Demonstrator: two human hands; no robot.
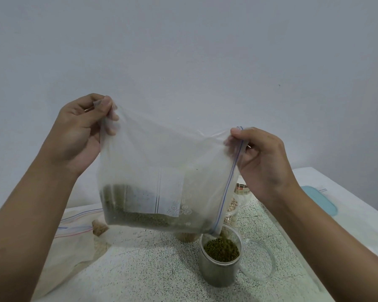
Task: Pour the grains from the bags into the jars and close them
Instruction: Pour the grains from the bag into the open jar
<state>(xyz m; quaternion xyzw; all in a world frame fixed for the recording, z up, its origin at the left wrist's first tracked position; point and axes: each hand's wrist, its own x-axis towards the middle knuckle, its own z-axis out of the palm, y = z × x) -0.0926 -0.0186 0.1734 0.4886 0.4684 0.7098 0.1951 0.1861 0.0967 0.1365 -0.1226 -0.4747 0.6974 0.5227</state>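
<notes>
Pouring step: left hand (79, 136) pinches the bag's (162, 171) raised corner, right hand (262, 162) pinches its zip edge, mouth just above the open jar (220, 267) on the desk (151, 269), green grains (222, 250) falling in; next, likely tilt the bag steeper to empty it.

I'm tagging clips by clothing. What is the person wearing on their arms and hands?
Nothing shows: the left hand and right hand are gloveless, both forearms bare to the frame edge, with no sleeve, watch or bracelet in view.
</notes>
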